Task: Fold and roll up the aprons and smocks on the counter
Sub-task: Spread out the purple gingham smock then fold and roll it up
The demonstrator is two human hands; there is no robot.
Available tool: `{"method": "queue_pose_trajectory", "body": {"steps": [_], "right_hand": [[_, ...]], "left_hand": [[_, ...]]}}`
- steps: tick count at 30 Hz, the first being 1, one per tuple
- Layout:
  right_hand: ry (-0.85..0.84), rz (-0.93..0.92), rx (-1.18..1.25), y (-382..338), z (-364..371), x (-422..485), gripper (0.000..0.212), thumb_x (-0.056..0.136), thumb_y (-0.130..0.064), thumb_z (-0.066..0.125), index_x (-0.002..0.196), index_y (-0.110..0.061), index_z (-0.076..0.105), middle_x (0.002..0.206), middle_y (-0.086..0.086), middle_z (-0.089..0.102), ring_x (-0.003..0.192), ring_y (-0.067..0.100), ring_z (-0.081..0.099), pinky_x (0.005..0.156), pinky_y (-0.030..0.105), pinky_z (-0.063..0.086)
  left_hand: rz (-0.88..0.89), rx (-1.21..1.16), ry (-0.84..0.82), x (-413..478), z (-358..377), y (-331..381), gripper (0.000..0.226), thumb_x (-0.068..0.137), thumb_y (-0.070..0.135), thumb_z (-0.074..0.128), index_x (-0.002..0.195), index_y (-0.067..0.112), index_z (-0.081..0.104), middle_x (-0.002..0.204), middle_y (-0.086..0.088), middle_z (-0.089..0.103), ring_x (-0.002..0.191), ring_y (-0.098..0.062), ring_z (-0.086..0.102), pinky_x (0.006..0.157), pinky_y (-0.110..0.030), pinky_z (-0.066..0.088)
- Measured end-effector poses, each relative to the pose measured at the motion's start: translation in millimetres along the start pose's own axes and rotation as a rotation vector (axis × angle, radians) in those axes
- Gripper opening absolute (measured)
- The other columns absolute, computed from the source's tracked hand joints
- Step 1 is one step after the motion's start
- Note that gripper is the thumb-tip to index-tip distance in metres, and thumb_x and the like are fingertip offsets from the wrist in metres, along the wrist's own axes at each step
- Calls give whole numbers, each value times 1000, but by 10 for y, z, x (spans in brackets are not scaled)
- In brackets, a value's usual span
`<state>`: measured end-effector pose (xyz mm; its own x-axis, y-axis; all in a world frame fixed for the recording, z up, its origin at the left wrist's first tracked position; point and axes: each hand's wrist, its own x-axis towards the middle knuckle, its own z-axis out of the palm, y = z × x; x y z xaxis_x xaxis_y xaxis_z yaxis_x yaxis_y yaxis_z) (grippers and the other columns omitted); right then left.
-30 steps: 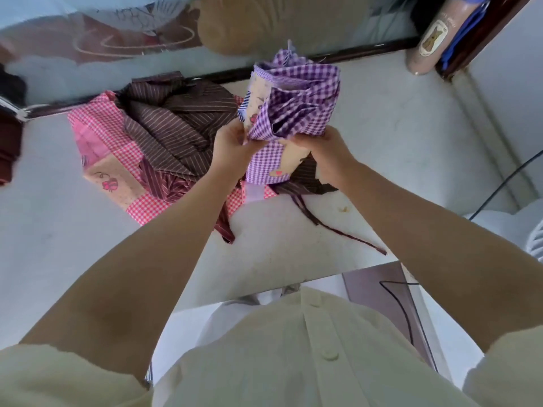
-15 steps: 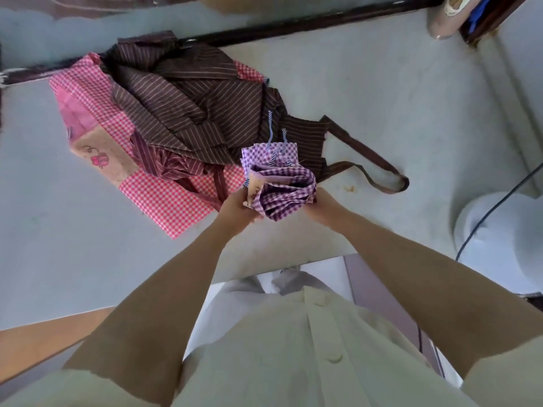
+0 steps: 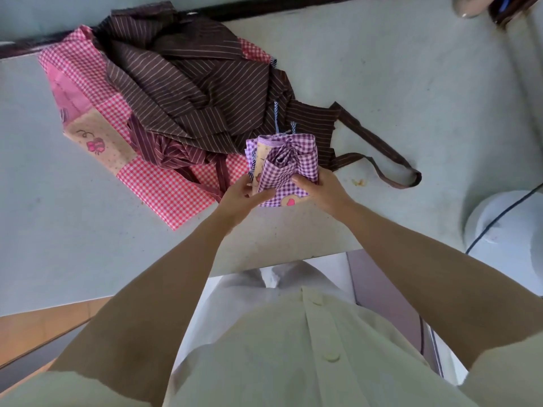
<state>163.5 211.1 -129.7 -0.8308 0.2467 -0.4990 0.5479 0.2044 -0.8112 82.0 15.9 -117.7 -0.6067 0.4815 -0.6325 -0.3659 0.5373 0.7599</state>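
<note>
A purple gingham apron [image 3: 286, 165], rolled into a tight bundle, stands on end near the counter's front edge. My left hand [image 3: 244, 195] grips its left side, thumb across the front. My right hand [image 3: 321, 188] holds its right side, fingers wrapped behind. Behind it lies a crumpled brown striped smock [image 3: 188, 89], its strap [image 3: 382, 160] looping out to the right. A pink gingham apron [image 3: 164, 183] with a beige pocket patch lies spread under the brown one.
The pale grey counter [image 3: 411, 92] runs back to a dark ledge. A white round appliance [image 3: 505, 224] with a black cable stands off the right edge. A pinkish bottle [image 3: 467, 5] stands at the far right corner.
The purple bundle came down from chest height to the counter's front edge, both hands still on it. The view tilted down.
</note>
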Motion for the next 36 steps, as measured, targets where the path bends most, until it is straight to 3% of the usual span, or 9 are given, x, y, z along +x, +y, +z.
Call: {"method": "queue_pose_trajectory", "body": {"steps": [6,10,14,18,23,26,29,32,36], "right_hand": [[-11,71,-37,-9,25,135,20,96,-37,57,96,-17,55,77,-11,57,71,5,54,63,15,37],[42,175,-32,-15,133,182,29,96,-43,54,78,-21,53,71,-8,53,65,6,50,60,17,34],[40,266,-105,-44,225,269,35,95,-47,55,85,-13,53,79,2,57,74,15,56,65,25,40],[13,363,-19,-93,304,275,40,96,-47,51,110,-10,55,99,3,59,93,22,60,79,31,49],[80,440,76,-143,346,236,47,96,-50,50,122,-11,53,112,4,61,102,23,60,95,39,51],[67,484,132,-129,328,232,50,95,-51,50,126,-12,52,117,2,61,105,23,60,83,32,52],[18,515,185,-139,307,188,54,95,-53,49,132,-14,49,121,1,60,104,23,59,63,25,47],[-38,510,205,-101,281,160,49,95,-53,49,130,-19,48,123,2,60,105,23,59,69,29,52],[10,440,348,-80,226,104,65,84,-45,69,135,-18,40,126,3,57,105,19,59,84,34,54]], "left_hand": [[-47,-121,12,26,41,103,47,93,37,60,133,16,48,126,4,58,110,-11,55,97,-32,38],[-67,-39,86,39,40,59,43,95,43,56,128,15,52,123,0,61,113,-20,57,101,-38,43],[-126,186,327,77,103,66,51,90,50,61,121,11,47,101,-3,61,87,-17,59,80,-37,51],[-94,363,616,96,160,82,66,83,49,68,128,9,41,122,-6,51,106,-20,52,89,-33,47],[-429,149,448,156,131,145,82,79,63,65,131,4,40,114,-8,57,99,-24,59,83,-37,54],[-413,-138,294,156,45,168,50,76,53,74,101,13,55,97,0,59,88,-18,57,74,-31,45],[-382,-254,212,141,20,206,70,70,47,80,123,10,53,117,-3,61,108,-23,59,92,-35,48],[-303,-266,206,115,30,219,70,68,42,83,123,11,52,117,-5,64,106,-25,63,96,-42,52],[-151,-176,171,30,-29,178,27,82,21,74,104,15,59,97,-1,67,87,-18,66,65,-22,54]]}}
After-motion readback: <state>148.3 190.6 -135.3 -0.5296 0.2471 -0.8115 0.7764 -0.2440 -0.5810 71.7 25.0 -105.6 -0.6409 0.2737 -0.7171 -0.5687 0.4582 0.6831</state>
